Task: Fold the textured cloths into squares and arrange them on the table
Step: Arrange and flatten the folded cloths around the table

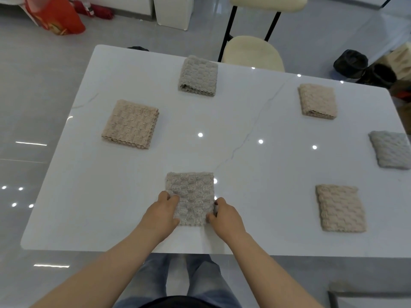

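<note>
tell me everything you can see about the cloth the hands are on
The grey cloth is a thick, nubby textile with a raised, bumpy weave, folded into a rough square. It lies flat on the white table, near the front edge and apart from the other folded cloths. Its near edge looks scalloped. The left hand grips its near left side, fingers on top, and the right hand holds its near right edge. Its far corners sit neat and uncovered.

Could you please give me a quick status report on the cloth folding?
Left hand and right hand grip folded grey textured cloth. Five other folded cloths spaced on white table. No obstructions.
</note>
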The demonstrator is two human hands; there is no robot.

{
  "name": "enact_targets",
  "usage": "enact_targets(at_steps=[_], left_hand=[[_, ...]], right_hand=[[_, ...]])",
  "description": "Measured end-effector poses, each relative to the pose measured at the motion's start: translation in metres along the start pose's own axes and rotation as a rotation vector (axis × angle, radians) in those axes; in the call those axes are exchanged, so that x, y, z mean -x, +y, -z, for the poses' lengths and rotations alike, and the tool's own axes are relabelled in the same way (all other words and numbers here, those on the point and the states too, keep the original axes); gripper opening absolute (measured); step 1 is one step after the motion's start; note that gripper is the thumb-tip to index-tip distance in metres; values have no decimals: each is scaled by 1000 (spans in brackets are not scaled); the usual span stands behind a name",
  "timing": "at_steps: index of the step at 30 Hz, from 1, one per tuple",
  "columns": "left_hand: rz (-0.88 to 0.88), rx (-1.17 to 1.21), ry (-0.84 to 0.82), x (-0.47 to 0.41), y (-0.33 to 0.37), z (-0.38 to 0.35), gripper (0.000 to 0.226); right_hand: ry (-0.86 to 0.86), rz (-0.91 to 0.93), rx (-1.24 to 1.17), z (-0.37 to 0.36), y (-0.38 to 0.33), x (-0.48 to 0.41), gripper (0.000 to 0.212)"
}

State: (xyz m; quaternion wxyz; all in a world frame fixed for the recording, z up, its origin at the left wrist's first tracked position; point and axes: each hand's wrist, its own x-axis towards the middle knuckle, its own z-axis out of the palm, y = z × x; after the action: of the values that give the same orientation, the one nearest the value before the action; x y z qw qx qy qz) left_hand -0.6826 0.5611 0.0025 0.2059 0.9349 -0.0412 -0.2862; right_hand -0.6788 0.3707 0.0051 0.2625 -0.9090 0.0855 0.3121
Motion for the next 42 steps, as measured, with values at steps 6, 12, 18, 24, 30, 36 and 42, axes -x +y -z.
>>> enact_targets(at_steps=[6, 12, 18, 24, 30, 36, 42], left_hand=[[2, -8, -10, 0, 4, -3, 60], [9, -11, -11, 4, 8, -7, 58], [3, -33, -24, 5, 8, -9, 56], [9, -39, -29, 6, 7, -11, 57], [14, -25, -19, 9, 5, -12, 57], [23, 4, -10, 8, 2, -12, 58], [27, 7, -18, 5, 6, -11, 60]], right_hand=[[-17, 3, -6, 2, 2, 3, 25], [-31, -1, 0, 3, 7, 6, 23], [-56, -19, 16, 0, 7, 10, 22], [-62, -24, 17, 1, 7, 12, 23], [-45, -16, 15, -3, 5, 12, 20], [-51, -14, -3, -1, 3, 12, 20], [-67, -18, 16, 2, 4, 9, 29]])
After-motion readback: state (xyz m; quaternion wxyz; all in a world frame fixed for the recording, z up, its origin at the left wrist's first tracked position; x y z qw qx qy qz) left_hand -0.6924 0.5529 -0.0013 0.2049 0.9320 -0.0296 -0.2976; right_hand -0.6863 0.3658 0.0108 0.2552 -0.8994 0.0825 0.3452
